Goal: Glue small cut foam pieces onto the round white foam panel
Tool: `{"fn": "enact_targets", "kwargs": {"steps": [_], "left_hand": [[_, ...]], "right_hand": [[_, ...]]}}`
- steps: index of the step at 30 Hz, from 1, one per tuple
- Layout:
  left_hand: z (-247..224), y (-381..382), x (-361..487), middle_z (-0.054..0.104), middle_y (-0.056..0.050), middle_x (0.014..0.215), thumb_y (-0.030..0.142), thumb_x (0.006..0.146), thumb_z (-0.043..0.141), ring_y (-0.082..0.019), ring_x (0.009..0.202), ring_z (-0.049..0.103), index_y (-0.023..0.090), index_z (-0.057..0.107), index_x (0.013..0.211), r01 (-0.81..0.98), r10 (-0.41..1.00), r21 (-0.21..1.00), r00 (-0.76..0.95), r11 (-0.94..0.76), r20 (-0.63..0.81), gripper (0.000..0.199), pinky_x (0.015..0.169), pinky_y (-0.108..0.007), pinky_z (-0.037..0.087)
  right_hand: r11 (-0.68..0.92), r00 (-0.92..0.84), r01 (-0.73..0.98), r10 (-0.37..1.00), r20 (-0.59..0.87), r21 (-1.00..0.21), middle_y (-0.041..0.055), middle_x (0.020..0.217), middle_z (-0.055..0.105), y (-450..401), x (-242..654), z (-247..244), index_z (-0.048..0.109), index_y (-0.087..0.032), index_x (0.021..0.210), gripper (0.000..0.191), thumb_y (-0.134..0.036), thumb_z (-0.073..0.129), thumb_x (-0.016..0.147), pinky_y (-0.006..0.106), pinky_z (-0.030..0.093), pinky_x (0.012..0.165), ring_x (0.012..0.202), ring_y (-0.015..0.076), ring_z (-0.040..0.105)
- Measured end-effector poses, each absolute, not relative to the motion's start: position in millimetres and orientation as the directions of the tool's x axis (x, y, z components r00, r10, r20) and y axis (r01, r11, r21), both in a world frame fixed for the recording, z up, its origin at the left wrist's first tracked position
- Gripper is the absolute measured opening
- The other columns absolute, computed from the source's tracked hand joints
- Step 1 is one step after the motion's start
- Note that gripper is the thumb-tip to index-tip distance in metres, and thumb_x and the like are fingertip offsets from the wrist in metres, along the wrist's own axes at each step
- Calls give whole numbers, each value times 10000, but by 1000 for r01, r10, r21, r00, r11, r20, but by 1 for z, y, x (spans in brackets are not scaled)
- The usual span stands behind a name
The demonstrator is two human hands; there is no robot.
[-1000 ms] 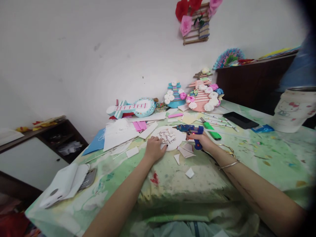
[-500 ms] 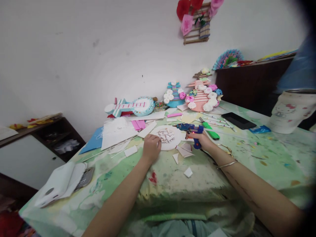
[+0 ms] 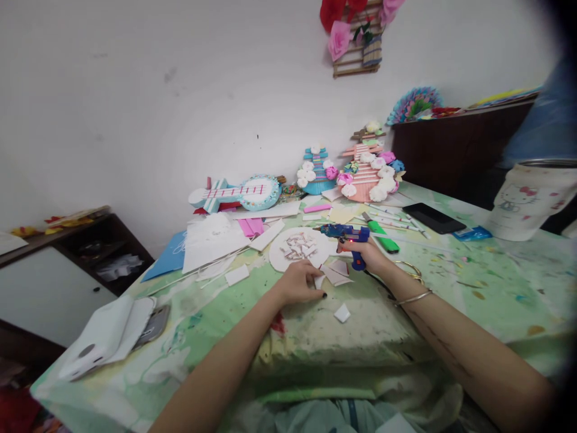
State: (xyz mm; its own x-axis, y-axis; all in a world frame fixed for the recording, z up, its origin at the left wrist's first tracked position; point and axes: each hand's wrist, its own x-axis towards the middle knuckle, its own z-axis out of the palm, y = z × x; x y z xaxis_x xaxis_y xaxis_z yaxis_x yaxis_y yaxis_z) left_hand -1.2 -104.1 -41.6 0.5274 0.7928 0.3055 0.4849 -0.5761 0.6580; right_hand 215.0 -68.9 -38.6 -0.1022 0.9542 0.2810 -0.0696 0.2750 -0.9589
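My right hand (image 3: pixel 372 255) grips a blue hot glue gun (image 3: pixel 359 252) by its handle, with the nozzle pointing left over the edge of a white round disc (image 3: pixel 277 257). A pile of small cardboard pieces (image 3: pixel 300 243) lies on the disc. My left hand (image 3: pixel 300 282) is at the disc's near edge, thumb and fingers apart around a small white triangular scrap (image 3: pixel 320 281). Whether the fingertips press on it I cannot tell. Beside it are larger cardboard offcuts (image 3: pixel 337 273), and a small white square (image 3: pixel 342 313) lies nearer to me.
Behind the disc stand a blue-and-white paper instrument (image 3: pixel 243 193), a blue one (image 3: pixel 319 174) and a pink one (image 3: pixel 363 174). A green utility knife (image 3: pixel 383 236), black phone (image 3: pixel 433 218) and cup (image 3: pixel 523 204) sit right. A white pouch (image 3: pixel 103 337) lies left.
My left hand has left the disc's left edge and moved right and nearer, its fingers spreading over the triangular scrap. The right hand keeps the glue gun almost still.
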Motion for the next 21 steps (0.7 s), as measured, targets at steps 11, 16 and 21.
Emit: {"fn": "enact_targets", "kwargs": {"steps": [11,16,21], "left_hand": [[-55,-77,-17,692,-63,800,205,521,766,-148,723,623,131,710,838,-1,985,987,66,-162,162,330,696,-275,502],[-48,-81,-15,670,-50,838,201,519,780,-139,778,626,123,701,871,-179,994,979,29,-102,109,369,817,-334,521],[-43,-83,-15,681,-68,852,197,536,773,-140,757,630,125,706,864,-224,998,974,26,-45,52,343,731,-295,540]], "right_hand": [[211,-234,7,951,204,-977,25,686,648,-72,216,-38,666,-172,588,164,-332,692,567,300,423,700,722,195,573],[194,-300,108,941,154,-975,28,667,655,-75,216,-34,685,-165,556,139,-302,711,552,278,385,618,680,181,562],[189,-298,148,945,138,-971,29,648,646,-78,214,-32,666,-164,547,158,-318,700,557,272,375,570,635,169,553]]}}
